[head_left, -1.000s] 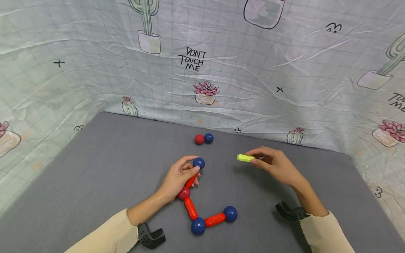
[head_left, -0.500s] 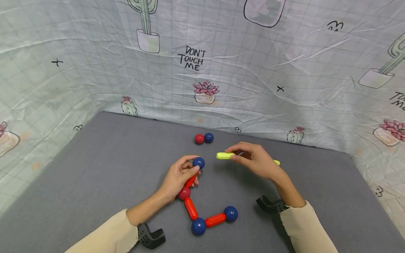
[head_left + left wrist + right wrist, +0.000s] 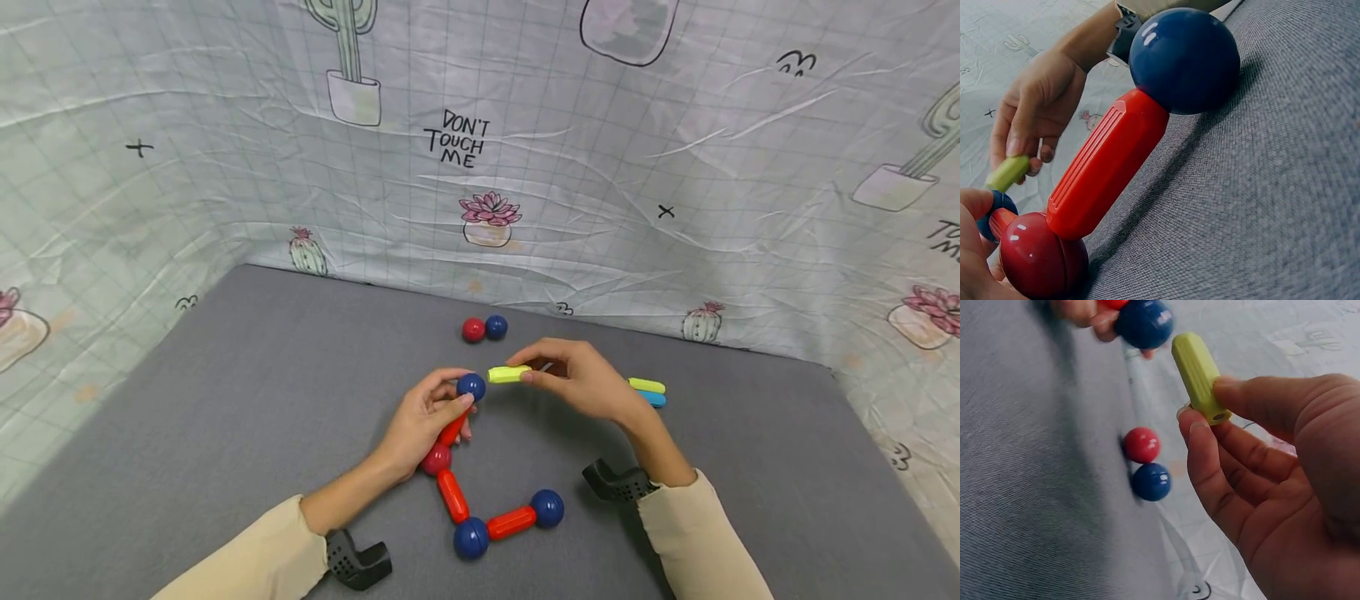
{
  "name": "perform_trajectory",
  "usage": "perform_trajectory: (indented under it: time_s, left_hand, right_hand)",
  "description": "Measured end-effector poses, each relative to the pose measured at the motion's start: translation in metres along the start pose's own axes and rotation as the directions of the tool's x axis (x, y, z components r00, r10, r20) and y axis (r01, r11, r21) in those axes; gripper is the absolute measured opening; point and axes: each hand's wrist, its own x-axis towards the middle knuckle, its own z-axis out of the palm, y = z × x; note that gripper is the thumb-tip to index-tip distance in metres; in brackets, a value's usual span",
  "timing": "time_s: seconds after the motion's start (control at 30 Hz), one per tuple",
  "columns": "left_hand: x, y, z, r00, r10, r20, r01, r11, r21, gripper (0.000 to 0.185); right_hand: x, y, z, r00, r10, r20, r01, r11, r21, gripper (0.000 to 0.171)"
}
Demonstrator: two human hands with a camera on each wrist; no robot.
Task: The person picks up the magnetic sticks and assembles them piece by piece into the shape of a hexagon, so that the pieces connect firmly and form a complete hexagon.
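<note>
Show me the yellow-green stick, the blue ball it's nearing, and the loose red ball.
yellow-green stick (image 3: pixel 507 374), head view, bare left half.
blue ball (image 3: pixel 471 386), head view, top of the ball.
loose red ball (image 3: pixel 473 330), head view, its middle.

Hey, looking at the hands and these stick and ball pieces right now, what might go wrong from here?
1. The right hand only pinches the yellow-green plastic stick by its end, so it may slip.
2. The left hand props the top dark blue ball above the grey mat; a push could topple or break the red stick chain.
3. The loose red and blue ball pair might roll.
</note>
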Motion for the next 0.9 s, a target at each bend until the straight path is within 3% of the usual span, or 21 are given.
perform_trajectory:
  time_s: [0.5,0.9]
  left_hand:
    - [0.001,-0.001,0.000,1.000,-0.012,-0.006,0.012,1.000,-0.004,0.035]
    - [0.002,-0.001,0.001,1.000,-0.013,-0.023,0.012,0.999,-0.033,0.032]
  right_hand:
    - [0.001,0.003,0.007,0.999,0.034,0.005,-0.034,0.998,0.045,0.020]
    - [0.006,-0.002,0.020,0.998,0.048,-0.051,-0.037,0.981,0.190,0.019]
